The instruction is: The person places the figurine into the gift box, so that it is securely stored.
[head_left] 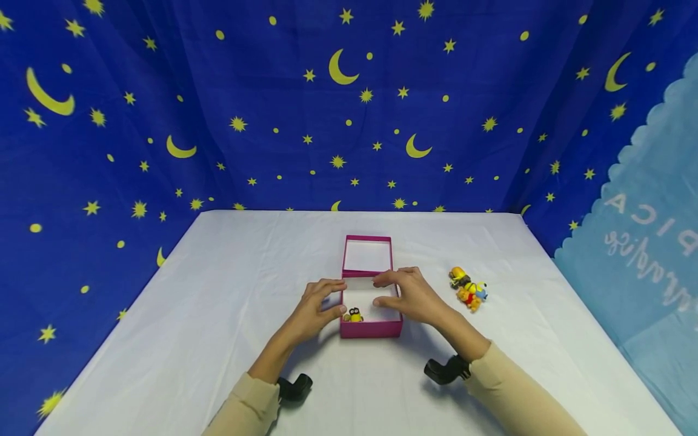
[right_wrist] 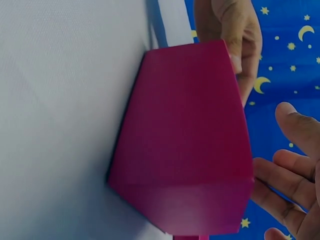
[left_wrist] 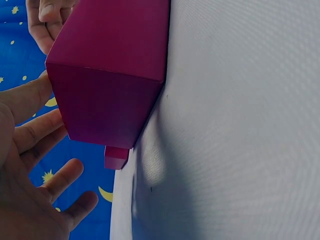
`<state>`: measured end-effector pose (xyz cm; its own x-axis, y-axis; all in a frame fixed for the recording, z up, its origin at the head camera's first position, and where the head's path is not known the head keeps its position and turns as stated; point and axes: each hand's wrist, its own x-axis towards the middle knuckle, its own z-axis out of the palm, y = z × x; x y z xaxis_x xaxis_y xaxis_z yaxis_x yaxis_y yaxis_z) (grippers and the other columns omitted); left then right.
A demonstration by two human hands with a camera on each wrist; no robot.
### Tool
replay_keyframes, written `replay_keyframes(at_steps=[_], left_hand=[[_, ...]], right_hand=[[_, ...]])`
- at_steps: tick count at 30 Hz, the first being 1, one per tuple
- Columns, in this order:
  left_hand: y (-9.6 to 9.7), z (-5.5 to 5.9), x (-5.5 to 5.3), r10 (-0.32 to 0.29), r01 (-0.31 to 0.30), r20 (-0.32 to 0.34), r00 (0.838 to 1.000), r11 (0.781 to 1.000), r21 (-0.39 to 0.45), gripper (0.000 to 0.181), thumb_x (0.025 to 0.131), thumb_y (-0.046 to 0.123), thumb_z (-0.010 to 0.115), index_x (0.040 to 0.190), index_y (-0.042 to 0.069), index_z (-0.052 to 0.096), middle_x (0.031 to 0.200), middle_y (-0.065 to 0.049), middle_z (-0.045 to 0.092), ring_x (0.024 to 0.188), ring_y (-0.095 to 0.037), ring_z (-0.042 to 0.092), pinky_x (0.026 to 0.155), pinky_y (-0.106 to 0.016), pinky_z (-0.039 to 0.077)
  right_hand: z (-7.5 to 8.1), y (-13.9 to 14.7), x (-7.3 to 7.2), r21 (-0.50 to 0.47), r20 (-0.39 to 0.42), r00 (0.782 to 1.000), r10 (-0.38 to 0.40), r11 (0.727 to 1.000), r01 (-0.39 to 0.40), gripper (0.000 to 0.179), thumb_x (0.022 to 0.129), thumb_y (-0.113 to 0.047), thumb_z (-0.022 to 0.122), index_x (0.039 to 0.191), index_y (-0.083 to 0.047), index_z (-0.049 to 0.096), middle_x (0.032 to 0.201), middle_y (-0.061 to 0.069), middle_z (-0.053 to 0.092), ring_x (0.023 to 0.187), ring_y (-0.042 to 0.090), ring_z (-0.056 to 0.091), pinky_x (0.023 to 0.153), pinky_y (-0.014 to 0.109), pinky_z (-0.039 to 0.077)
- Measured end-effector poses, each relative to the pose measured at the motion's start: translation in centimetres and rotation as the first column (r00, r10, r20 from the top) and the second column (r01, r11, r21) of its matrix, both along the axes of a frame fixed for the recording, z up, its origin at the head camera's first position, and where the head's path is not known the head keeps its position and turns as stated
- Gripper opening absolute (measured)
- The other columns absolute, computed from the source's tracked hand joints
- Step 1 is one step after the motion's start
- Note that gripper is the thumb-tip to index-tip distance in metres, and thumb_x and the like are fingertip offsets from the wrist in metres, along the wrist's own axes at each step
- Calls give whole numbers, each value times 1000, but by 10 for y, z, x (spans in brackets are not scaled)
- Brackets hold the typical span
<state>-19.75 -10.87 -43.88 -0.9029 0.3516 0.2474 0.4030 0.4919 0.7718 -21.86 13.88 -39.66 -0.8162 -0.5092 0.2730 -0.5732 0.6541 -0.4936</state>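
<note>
A magenta box (head_left: 371, 329) with a white inside stands open-topped on the table. A small yellow toy figure (head_left: 355, 315) with big goggle eyes is in its front left corner. My left hand (head_left: 313, 310) is at the left rim, thumb close by the figure, fingers loosely spread; in the left wrist view its fingertips are right at the box edge. Over the right rim reaches my right hand (head_left: 411, 297), thumb and fingers apart with nothing between them. The right wrist view shows its spread fingers (right_wrist: 285, 182) beside the box wall (right_wrist: 185, 115).
A matching magenta lid (head_left: 368, 238), white inside, lies directly behind the box. To the right is a cluster of small toys: a yellow figure (head_left: 458, 273), an orange bear in red (head_left: 469, 298) and a yellow-and-blue figure (head_left: 481, 290). Starry blue cloth (head_left: 305, 109) hangs behind the white table (head_left: 240, 272).
</note>
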Motion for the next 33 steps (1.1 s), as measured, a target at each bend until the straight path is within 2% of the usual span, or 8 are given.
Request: replay_keyframes(at_steps=[6, 10, 18, 21, 28, 33], left_hand=[[0, 0, 0, -4, 4, -11, 1000, 1000, 1, 44, 87, 19, 67, 128, 7, 57, 137, 0, 51, 124, -24, 37, 98, -44, 35], [0, 0, 0, -11, 11, -14, 1000, 1000, 5, 44, 87, 19, 67, 128, 6, 57, 138, -1, 51, 124, -25, 37, 98, -44, 35], [0, 0, 1, -3, 3, 0, 1000, 1000, 0, 44, 87, 21, 67, 128, 8, 57, 138, 1, 50, 125, -24, 37, 98, -44, 35], [0, 1, 1, -1, 1, 8, 1000, 1000, 5, 44, 87, 20, 67, 128, 8, 57, 138, 2, 50, 125, -23, 36, 99, -44, 35], [0, 1, 1, 1, -1, 0, 1000, 1000, 1, 44, 86, 19, 68, 128, 7, 57, 137, 1, 51, 124, -23, 37, 98, -43, 35], [0, 1, 1, 0, 0, 2, 1000, 1000, 1, 44, 87, 20, 68, 128, 8, 57, 137, 1, 51, 126, -23, 36, 99, -44, 35]], right_hand=[[2, 14, 1, -33, 15, 1000, -27, 999, 28, 41, 78, -31, 75, 113, -12, 65, 106, 0, 72, 105, 22, 62, 103, 50, 29], [0, 23, 2, -53, 45, 997, -55, 997, 57, 41, 78, -32, 75, 114, -14, 65, 107, 0, 72, 113, 26, 55, 103, 51, 28], [-1, 40, 1, -66, -19, 998, -58, 996, 57, 40, 78, -30, 76, 112, -12, 67, 110, 2, 71, 110, 26, 57, 98, 49, 29], [-1, 46, 2, -52, -17, 997, -82, 995, 81, 41, 78, -30, 76, 114, -12, 66, 112, 2, 70, 110, 26, 57, 97, 49, 30], [-3, 59, 0, -32, 44, 991, -125, 991, 127, 44, 80, -32, 74, 118, -13, 64, 117, 2, 67, 113, 25, 55, 101, 51, 27], [-6, 67, -3, -50, 14, 993, -115, 992, 116, 44, 80, -29, 75, 118, -11, 64, 115, 4, 68, 109, 27, 59, 100, 49, 27]])
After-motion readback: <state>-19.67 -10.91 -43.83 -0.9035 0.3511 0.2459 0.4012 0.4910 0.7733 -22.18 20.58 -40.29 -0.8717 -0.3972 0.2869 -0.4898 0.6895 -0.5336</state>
